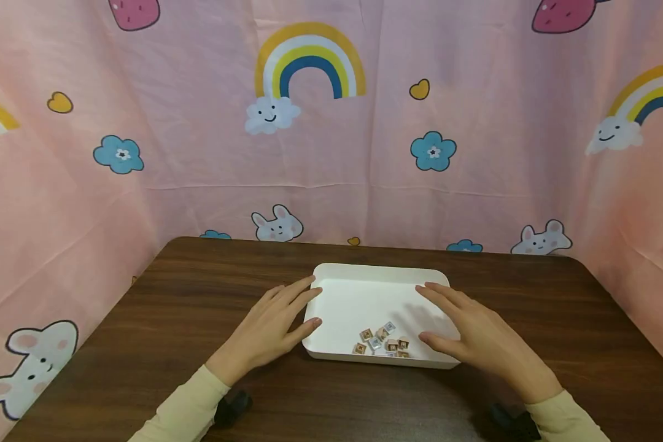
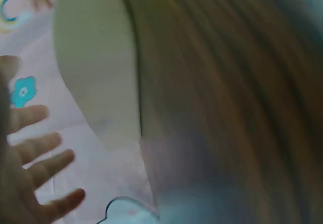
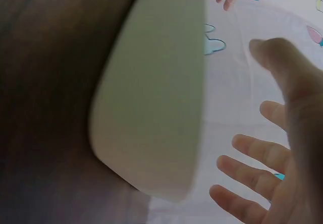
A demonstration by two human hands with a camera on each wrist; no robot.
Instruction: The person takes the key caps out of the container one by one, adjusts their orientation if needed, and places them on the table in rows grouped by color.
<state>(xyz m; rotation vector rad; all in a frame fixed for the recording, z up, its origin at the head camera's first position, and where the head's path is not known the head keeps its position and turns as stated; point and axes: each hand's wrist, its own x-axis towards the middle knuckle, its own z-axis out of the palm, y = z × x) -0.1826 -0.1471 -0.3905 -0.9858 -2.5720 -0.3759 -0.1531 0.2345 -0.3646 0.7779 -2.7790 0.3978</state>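
Note:
A shallow white tray [image 1: 364, 301] lies on the table, with several small cubes [image 1: 374, 342] loosely grouped near its front edge. The cubes are pale wood and whitish, with marks too small to read. At the tray's left edge, my left hand [image 1: 273, 325] has its fingers spread and holds nothing. My right hand [image 1: 477, 334] is over the right edge, fingers apart and likewise holding nothing. In the left wrist view, fingers [image 2: 50, 168] appear apart from the tray wall [image 2: 96, 67]. The right wrist view shows spread fingers [image 3: 260, 156] beside the tray wall [image 3: 151, 93].
The dark wood-grain table [image 1: 199, 294] reaches out on both sides of the tray. A pink cloth [image 1: 331, 153] printed with rainbows, flowers and rabbits hangs behind and at the sides. Dark wrist straps [image 1: 233, 408] show below both wrists.

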